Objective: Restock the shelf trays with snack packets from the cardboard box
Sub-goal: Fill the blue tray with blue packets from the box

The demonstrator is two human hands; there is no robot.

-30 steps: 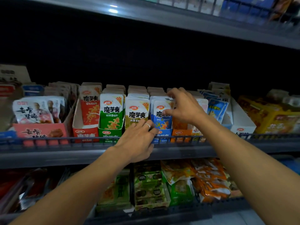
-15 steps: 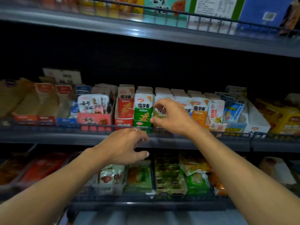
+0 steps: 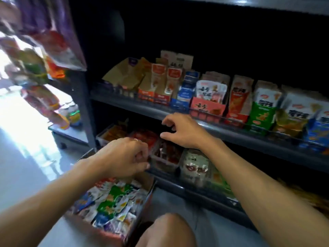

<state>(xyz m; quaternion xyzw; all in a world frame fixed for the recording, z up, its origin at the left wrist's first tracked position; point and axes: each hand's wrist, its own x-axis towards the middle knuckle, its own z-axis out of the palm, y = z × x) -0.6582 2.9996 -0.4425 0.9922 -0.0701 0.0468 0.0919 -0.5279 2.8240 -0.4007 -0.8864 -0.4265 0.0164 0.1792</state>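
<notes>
Both hands hang empty with fingers loosely curled: left hand (image 3: 122, 157) above the cardboard box (image 3: 140, 209) of snack packets (image 3: 110, 202), right hand (image 3: 183, 131) before the shelf (image 3: 231, 138).

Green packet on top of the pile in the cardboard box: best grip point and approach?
Judging by its pose, come from above. The green packet lies flat on the pile in the open-topped cardboard box, hemmed by neighbours, so pinch a raised edge with the fingers and lift up. The left hand is nearest.

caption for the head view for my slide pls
Both hands, left and right, hang empty between the stocked shelf and the cardboard box of mixed snack packets on the floor.
</notes>
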